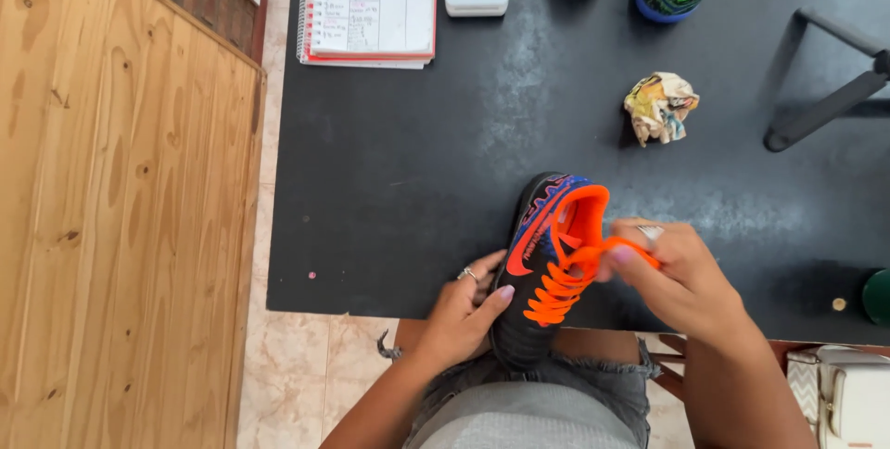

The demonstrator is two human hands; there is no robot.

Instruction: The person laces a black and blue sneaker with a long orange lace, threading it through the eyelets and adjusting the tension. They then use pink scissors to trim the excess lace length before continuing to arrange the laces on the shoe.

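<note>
Between right fingers, orange lace

Frayed denim shorts, grey top, silver finger rings.

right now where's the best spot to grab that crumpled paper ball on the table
Pinch the crumpled paper ball across its middle, coming straight down from above. It sits alone on the black table, clear of the shoe, with ridged folds that give fingertips purchase. Both hands are busy: left hand steadies the shoe, right hand holds the orange lace.
</note>
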